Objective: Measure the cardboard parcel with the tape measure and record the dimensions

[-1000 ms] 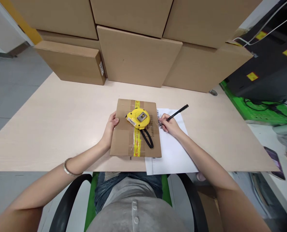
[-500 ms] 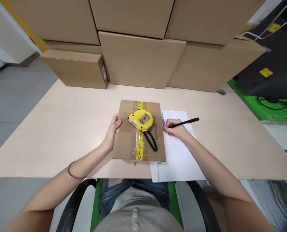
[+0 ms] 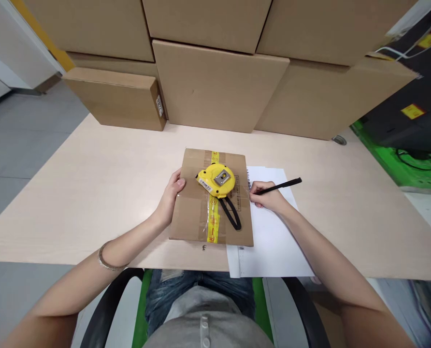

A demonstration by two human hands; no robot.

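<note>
My left hand [image 3: 172, 194] grips the left edge of a flat cardboard box [image 3: 190, 217], thumb on top and the other fingers mostly hidden beside it. On the box lies a yellow tape measure [image 3: 210, 176] with a black wrist strap, over a strip of yellow printed tape. A black pen [image 3: 286, 184] is pinched in my right hand [image 3: 268, 197], which rests on the white page of a spiral notebook [image 3: 273, 241] just right of the box. The box covers the notebook's left part. The pen's tip is hidden by my fingers.
Large cardboard boxes [image 3: 215, 87] are stacked along the back of the pale wooden table [image 3: 99, 193]. A smaller carton [image 3: 117, 101] stands at the back left. Black equipment with cables sits on a green surface [image 3: 422, 179] to the right. Chair armrests flank my lap.
The view has shifted slightly, so most things appear a little further right. Both hands keep their holds on the box and pen, with little other visible change.
</note>
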